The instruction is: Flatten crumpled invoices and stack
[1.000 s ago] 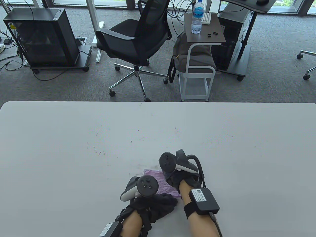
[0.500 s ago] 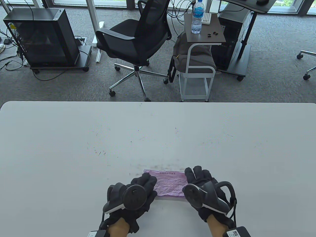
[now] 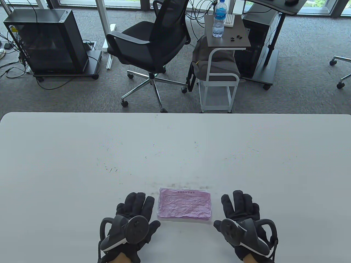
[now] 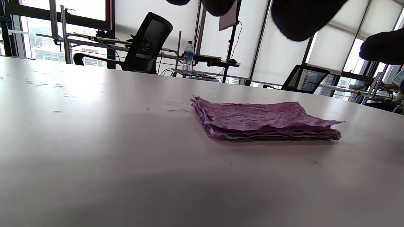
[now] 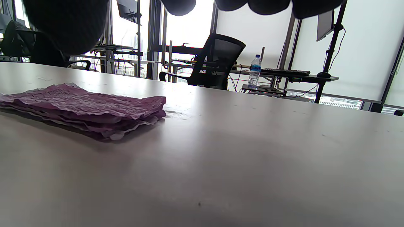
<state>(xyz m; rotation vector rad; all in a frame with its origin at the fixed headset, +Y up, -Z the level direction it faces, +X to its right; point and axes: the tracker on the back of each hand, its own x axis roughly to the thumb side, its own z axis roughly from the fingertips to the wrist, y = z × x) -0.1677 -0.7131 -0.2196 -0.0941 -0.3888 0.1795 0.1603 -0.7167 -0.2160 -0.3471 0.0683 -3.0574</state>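
Left hand [image 3: 133, 216] and right hand [image 3: 242, 217] lie palm-down beside the invoices [image 3: 184, 203] — fingers spread, holding nothing.

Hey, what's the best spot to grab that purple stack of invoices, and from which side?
Probably by its short ends, one hand from each side. The stack of invoices lies flat between the left hand and the right hand, both open and apart from it. The wrist views show wavy, slightly lifted layer edges, so fingers could slide under there and lift all sheets together.
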